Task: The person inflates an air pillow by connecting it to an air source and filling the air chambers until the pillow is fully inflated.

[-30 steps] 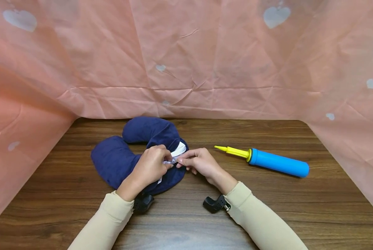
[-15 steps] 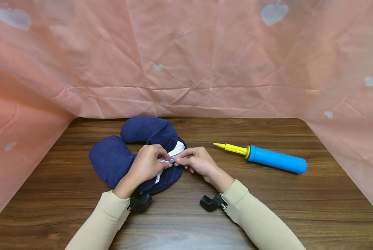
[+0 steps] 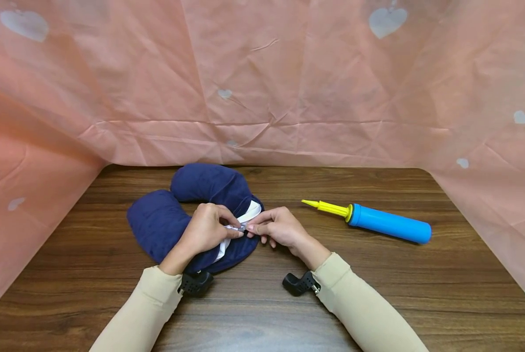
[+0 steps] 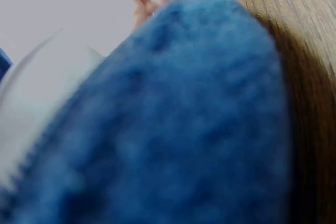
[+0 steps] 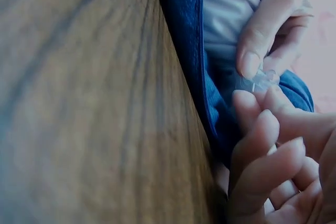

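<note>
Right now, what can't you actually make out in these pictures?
- The clear valve both hands pinch: head view, too small and covered by fingertips; right wrist view, blurred.
- Left hand: left wrist view, hidden behind the blurred navy pillow.
- Pillow's near edge: head view, hidden under the hands.
- Blue pump: wrist views, out of frame.

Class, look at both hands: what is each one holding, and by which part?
Both the left hand and the right hand pinch the small clear valve that sticks out of the navy neck pillow, at its white opening, with their fingertips.
</note>
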